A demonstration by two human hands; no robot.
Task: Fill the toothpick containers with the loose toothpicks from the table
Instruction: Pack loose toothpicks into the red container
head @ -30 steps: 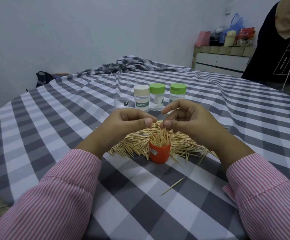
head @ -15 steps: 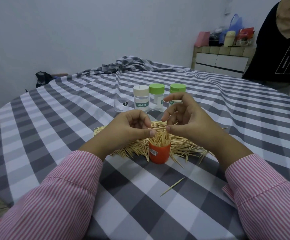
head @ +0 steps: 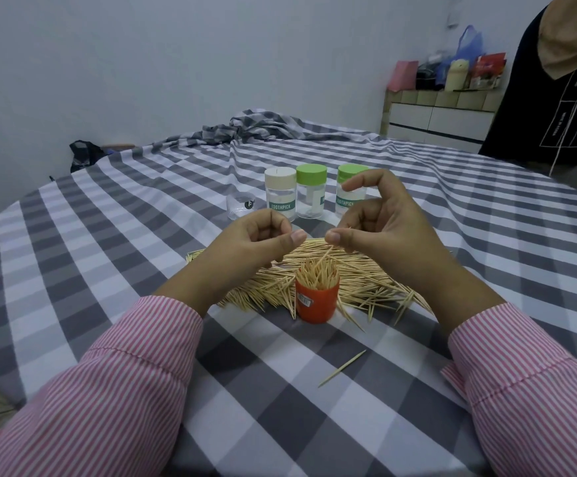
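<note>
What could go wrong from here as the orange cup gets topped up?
1. The orange cup is already packed, with toothpicks fanning above its rim; more may spill or catch.
2. It stands against the loose pile, so a knock from the left hand or right hand could tip it.
3. One stray toothpick lies apart near the sleeves and may get swept off.

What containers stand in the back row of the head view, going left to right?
Clear lidless cup → cream-lidded jar → green-lidded jar → second green-lidded jar, partly behind the right hand.
</note>
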